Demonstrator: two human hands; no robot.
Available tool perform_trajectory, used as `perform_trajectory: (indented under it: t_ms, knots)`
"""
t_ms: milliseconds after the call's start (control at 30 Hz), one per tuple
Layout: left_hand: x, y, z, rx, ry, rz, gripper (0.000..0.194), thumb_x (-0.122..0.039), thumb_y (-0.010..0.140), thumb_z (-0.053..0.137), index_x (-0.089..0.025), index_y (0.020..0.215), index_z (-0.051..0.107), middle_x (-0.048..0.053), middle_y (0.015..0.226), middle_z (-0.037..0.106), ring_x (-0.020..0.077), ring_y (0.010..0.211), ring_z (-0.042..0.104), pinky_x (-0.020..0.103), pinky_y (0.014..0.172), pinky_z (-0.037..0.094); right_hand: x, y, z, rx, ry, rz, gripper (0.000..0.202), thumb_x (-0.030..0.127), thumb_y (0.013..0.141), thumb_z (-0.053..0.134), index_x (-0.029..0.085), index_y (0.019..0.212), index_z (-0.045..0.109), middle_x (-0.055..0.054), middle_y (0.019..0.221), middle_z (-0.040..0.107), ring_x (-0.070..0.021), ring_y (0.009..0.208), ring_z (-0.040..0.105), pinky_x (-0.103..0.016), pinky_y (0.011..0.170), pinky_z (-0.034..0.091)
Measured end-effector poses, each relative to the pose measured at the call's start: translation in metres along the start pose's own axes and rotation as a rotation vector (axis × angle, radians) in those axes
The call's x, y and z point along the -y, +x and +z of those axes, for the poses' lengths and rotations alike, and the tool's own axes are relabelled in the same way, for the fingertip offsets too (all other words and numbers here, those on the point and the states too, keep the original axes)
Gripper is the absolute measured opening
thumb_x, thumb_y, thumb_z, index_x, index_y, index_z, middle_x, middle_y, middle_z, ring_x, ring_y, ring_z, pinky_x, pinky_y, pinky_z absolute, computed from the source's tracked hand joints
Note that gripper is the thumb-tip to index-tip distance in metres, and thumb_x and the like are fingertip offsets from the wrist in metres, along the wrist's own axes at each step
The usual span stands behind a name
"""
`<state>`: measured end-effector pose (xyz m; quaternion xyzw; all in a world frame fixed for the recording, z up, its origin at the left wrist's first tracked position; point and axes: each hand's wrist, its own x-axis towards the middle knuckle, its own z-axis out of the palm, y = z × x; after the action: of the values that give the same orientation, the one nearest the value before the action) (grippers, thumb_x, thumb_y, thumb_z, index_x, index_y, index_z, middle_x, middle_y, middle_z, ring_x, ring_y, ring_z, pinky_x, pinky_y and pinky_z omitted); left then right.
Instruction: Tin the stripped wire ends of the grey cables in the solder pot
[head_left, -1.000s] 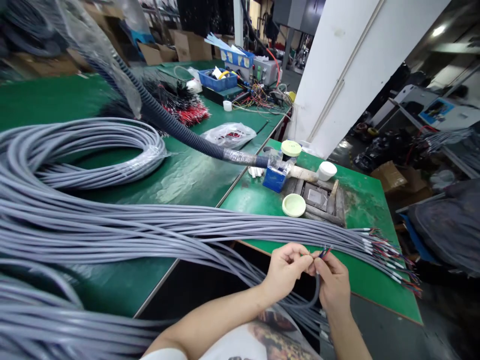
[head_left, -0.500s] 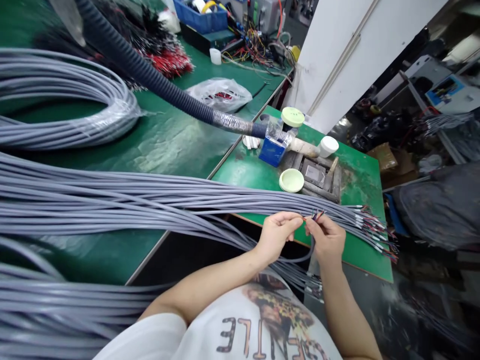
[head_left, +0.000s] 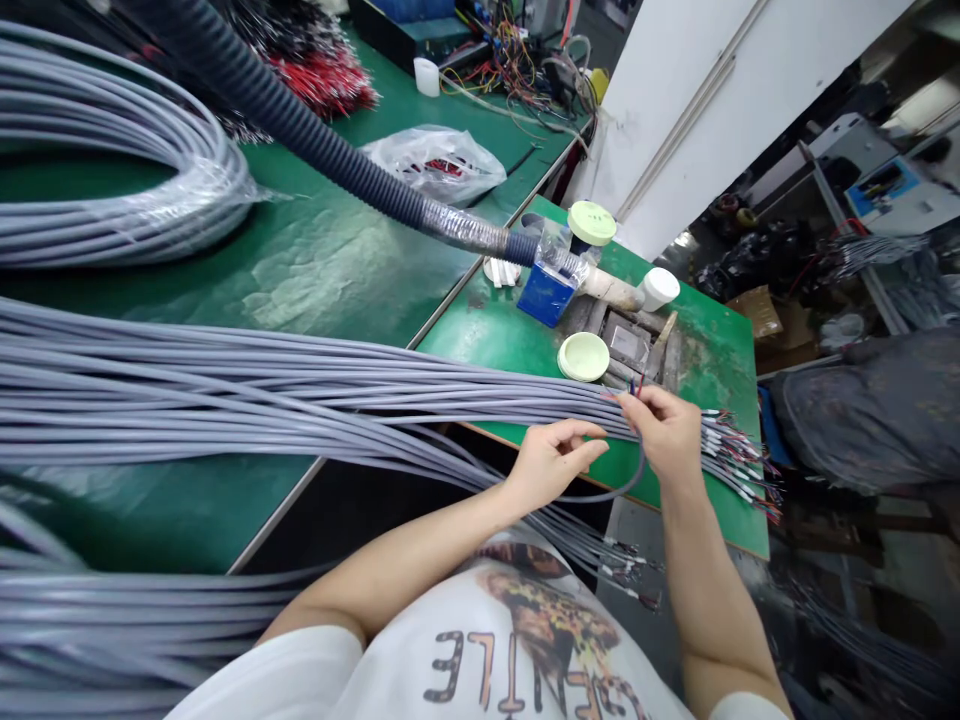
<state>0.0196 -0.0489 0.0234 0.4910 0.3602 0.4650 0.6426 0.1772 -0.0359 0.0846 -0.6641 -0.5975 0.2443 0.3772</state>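
A grey cable [head_left: 634, 482] curves up into my right hand [head_left: 670, 432], which pinches it near its stripped end. Thin coloured wires [head_left: 637, 386], red and dark blue among them, stick out above those fingertips. Beside it to the left, my left hand [head_left: 553, 460] has its thumb and forefinger apart with nothing between them. Behind both hands runs a thick bundle of grey cables [head_left: 390, 385], its stripped ends [head_left: 739, 455] fanning out at the right of the green board. More cable ends [head_left: 626, 570] hang below, close to my shirt.
A ribbed hose [head_left: 322, 145] slants over the bench to a blue box [head_left: 547, 293]. Near it are a pale green bowl [head_left: 583, 357], a white cup [head_left: 659, 289] and a soiled metal pot in a frame [head_left: 627, 342]. Coiled grey cable [head_left: 187, 215] lies at left.
My left hand has let go of the wire tip and parted from my right hand. My right hand has moved up and slightly right with the cable. The camera view has shifted a little.
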Motion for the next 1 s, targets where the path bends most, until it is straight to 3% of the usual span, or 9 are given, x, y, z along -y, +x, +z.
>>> perform_trajectory:
  t_ms: [100,200,433,767,900,1000]
  knots:
    - [0.000,0.008,-0.013,-0.030,0.334,0.308,0.018,-0.032,0.083,0.063,-0.017,0.088,0.073,0.003,0.065,0.068,0.0112,0.056,0.054,0.024,0.059,0.044,0.004,0.037,-0.007,0.095,-0.205,-0.048,0.031,0.038,0.080,0.061,0.016,0.058,0.055,0.004,0.051,0.043,-0.0093,0.051,0.038,-0.024,0.051,0.028]
    - [0.006,0.017,-0.023,-0.043,0.527,0.446,0.018,-0.029,0.087,0.058,-0.018,0.090,0.072,0.004,0.074,0.072,0.0122,0.060,0.056,0.025,0.064,0.045,0.008,0.070,-0.004,0.209,-0.371,-0.075,0.032,0.035,0.077,0.059,0.016,0.052,0.051,0.004,0.049,0.038,-0.0084,0.050,0.034,-0.024,0.051,0.025]
    - [0.023,0.025,-0.030,0.012,0.686,0.502,0.022,-0.029,0.091,0.051,-0.019,0.093,0.070,0.005,0.083,0.074,0.0141,0.068,0.062,0.026,0.071,0.046,0.007,0.113,0.020,0.410,-0.723,-0.083,0.022,0.030,0.073,0.059,0.016,0.057,0.061,0.001,0.054,0.051,-0.0110,0.055,0.042,-0.025,0.053,0.025]
    - [0.024,0.026,-0.030,0.042,0.697,0.488,0.022,-0.029,0.092,0.049,-0.020,0.095,0.070,0.004,0.079,0.073,0.0143,0.068,0.061,0.026,0.071,0.045,0.004,0.122,0.036,0.489,-0.925,-0.055,0.019,0.029,0.075,0.059,0.017,0.067,0.070,-0.002,0.062,0.063,-0.0135,0.058,0.051,-0.026,0.053,0.025]
    - [0.021,0.027,-0.031,0.054,0.685,0.479,0.020,-0.028,0.091,0.051,-0.019,0.094,0.069,0.004,0.082,0.073,0.0143,0.069,0.061,0.026,0.071,0.044,0.012,0.121,0.028,0.473,-0.894,-0.078,0.017,0.025,0.074,0.058,0.015,0.065,0.069,-0.003,0.061,0.061,-0.0129,0.057,0.048,-0.026,0.054,0.025]
    - [0.012,0.028,-0.034,0.097,0.659,0.398,0.018,-0.027,0.089,0.054,-0.020,0.092,0.069,0.003,0.080,0.072,0.0141,0.071,0.062,0.025,0.069,0.044,0.015,0.124,0.006,0.409,-0.810,-0.060,0.021,0.028,0.074,0.059,0.014,0.060,0.066,-0.001,0.053,0.054,-0.0116,0.053,0.043,-0.027,0.052,0.025]
